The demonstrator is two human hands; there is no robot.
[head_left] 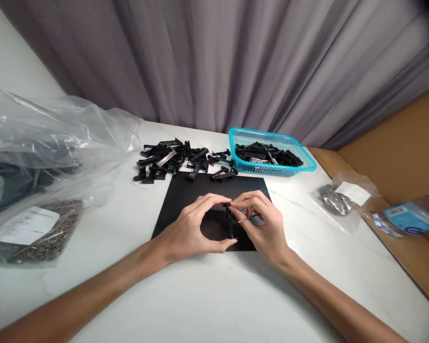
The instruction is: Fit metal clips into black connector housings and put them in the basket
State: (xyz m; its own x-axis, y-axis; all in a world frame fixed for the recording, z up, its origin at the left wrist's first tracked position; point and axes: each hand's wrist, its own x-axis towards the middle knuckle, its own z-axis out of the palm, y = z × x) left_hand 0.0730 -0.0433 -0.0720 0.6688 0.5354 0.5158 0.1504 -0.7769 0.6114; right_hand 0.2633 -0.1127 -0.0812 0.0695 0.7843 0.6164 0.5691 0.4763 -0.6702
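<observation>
A slim black plastic part (229, 223) stands lengthwise between my hands, over the black mat (180, 200). My left hand (191, 226) grips it by its two ends, thumb at the near end and fingers at the far end. My right hand (262, 224) pinches at the far end of the part with thumb and forefinger; whether a small piece sits in that pinch is hidden. Small shiny metal pieces (245, 211) lie on the mat, partly covered by my right fingers.
Beyond the mat lies a heap of black plastic parts (160, 159). A blue basket (271, 133) holds more of them. Clear bags of small metal pieces lie left (53, 233) and right (334, 199). A labelled bottle (407, 216) lies at far right; a large plastic bag (103, 128) at left.
</observation>
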